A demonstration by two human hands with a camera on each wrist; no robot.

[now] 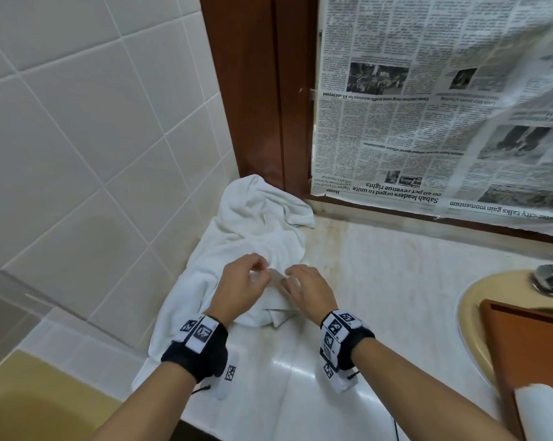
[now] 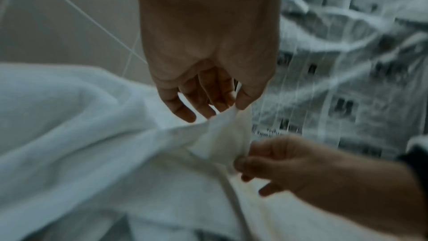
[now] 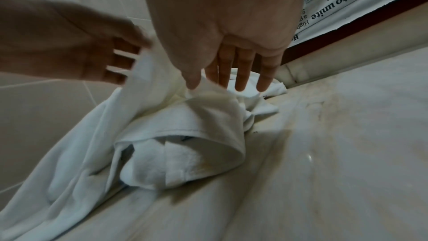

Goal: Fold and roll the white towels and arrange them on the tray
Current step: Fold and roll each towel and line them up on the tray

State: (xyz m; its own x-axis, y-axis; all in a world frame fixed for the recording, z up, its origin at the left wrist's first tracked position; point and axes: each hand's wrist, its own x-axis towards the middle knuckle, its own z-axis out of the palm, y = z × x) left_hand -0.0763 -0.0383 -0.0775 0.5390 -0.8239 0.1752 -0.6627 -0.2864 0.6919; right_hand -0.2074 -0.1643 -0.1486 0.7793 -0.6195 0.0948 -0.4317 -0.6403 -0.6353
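head view: a crumpled white towel [image 1: 237, 249] lies on the pale marble counter [image 1: 380, 281], running from the corner at 12 o'clock of the hands down past the counter's near edge at 7 o'clock. the left hand [image 1: 240, 286] and right hand [image 1: 307, 289] meet over it, each pinching the same raised edge of cloth. at 3 o'clock sits a yellow basin [image 1: 472, 313] with the brown tray [image 1: 523, 345] across it, a white roll [image 1: 545, 409] lying on the tray's near end. newspaper [image 1: 427, 106] covers the mirror at 1 o'clock.

left wrist view: the left hand [image 2: 208, 61] nips the towel [image 2: 92, 135] edge between thumb and forefinger, other fingers loose. the right hand [image 2: 289, 162], at 4 o'clock, pinches the same fold.

right wrist view: the right hand [image 3: 222, 34] pinches the towel [image 3: 180, 125] with thumb and forefinger, three fingers straight. the left hand [image 3: 69, 43], at 9 o'clock, is blurred; its grip cannot be told here.
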